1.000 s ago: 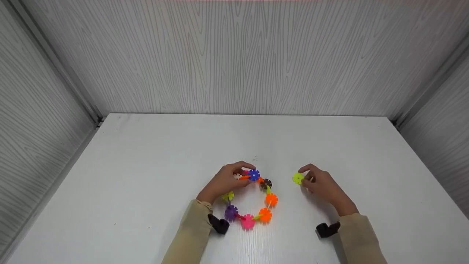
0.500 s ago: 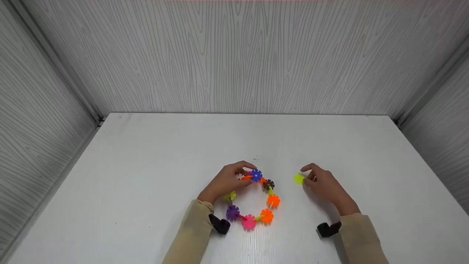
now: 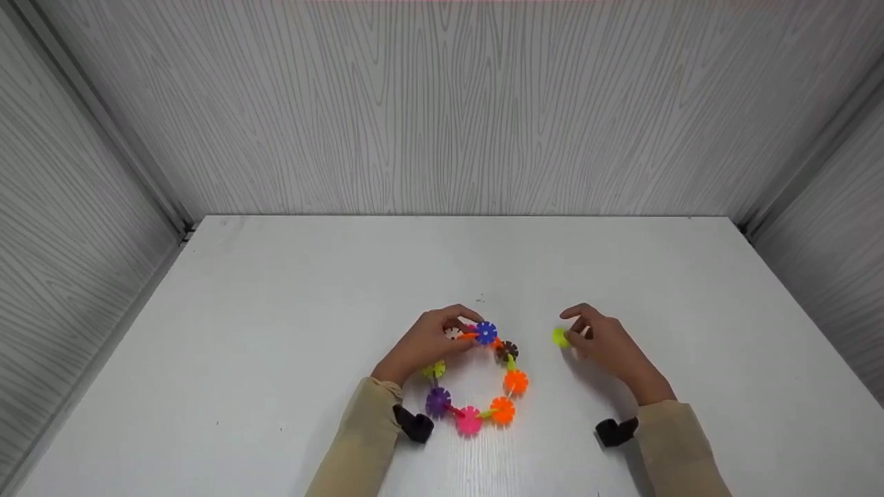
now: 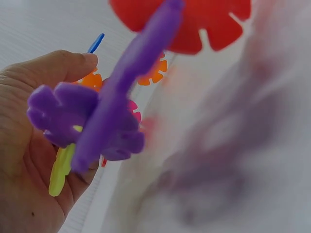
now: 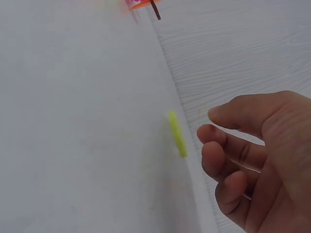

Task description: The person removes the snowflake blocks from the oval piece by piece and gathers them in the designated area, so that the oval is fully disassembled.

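Observation:
A ring of linked plastic snowflake discs (image 3: 469, 420) in several colours lies on the table. At its far side my left hand (image 3: 426, 345) grips the ring between thumb and fingers, just beside a blue disc (image 3: 485, 333). A purple disc (image 4: 119, 92) of the ring looms close in the left wrist view and hides part of that hand. To the right, a loose yellow snowflake disc (image 3: 559, 337) is by the fingertips of my right hand (image 3: 602, 345). The right wrist view has this yellow disc (image 5: 178, 134) edge-on, a little apart from the relaxed, bent fingers.
The white table (image 3: 311, 290) meets a grey wood-grain panel (image 3: 442, 110) at its far edge. Similar panels stand at the left and right sides. Black wrist pieces (image 3: 413, 423) hang under both sleeves, close to the tabletop.
The right hand's index finger has lifted slightly, and the fingers cover a bit more of the yellow disc's right side. The left hand and the ring stay nearly in place.

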`<control>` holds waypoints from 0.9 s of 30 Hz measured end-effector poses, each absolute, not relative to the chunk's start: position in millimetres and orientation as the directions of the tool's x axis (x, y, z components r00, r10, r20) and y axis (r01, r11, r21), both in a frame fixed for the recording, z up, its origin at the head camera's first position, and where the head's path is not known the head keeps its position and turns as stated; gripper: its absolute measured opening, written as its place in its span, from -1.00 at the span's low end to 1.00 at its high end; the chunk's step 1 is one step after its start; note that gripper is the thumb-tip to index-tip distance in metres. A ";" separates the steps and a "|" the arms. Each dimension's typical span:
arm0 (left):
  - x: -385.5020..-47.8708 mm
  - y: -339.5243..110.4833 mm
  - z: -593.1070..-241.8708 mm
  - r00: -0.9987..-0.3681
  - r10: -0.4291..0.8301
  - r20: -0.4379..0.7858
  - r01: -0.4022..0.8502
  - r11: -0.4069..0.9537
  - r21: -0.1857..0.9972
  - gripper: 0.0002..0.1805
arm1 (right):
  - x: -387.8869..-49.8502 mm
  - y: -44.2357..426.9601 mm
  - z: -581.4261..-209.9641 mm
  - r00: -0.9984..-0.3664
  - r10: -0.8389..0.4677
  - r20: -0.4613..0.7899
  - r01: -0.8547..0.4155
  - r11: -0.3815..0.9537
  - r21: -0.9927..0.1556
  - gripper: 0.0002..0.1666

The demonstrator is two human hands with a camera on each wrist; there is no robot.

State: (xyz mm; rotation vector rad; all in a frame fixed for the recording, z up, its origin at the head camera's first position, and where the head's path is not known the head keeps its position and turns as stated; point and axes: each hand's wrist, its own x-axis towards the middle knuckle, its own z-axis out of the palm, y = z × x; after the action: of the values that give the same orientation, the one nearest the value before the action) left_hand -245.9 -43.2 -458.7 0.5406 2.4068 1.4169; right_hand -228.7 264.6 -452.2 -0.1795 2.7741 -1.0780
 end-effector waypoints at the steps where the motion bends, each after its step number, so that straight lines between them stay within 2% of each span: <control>1: -245.5 -42.8 -458.5 -0.886 0.459 -0.062 0.170 0.447 0.878 -0.69 | -228.6 263.2 -452.0 -0.980 -0.175 -0.098 -0.062 0.728 -0.683 -0.59; 12: -240.5 -37.1 -460.7 -0.881 0.471 -0.044 0.183 0.424 0.887 -0.75 | -224.1 247.9 -449.7 -0.963 -0.265 -0.056 -0.153 0.703 -0.694 -0.59; 19: -237.6 -32.1 -461.8 -0.868 0.496 -0.026 0.208 0.409 0.888 -0.80 | -217.1 231.8 -443.8 -0.945 -0.317 -0.083 -0.178 0.710 -0.681 -0.48; 27: -236.3 -28.9 -457.7 -0.854 0.520 -0.008 0.248 0.422 0.872 -0.85 | -207.4 211.1 -436.9 -0.917 -0.395 -0.048 -0.278 0.721 -0.635 -0.41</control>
State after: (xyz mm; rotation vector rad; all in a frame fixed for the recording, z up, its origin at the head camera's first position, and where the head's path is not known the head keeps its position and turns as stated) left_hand -236.3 -28.9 -457.7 0.6672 2.4027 1.4024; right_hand -207.4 211.1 -436.9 -0.5417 2.7450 -0.9688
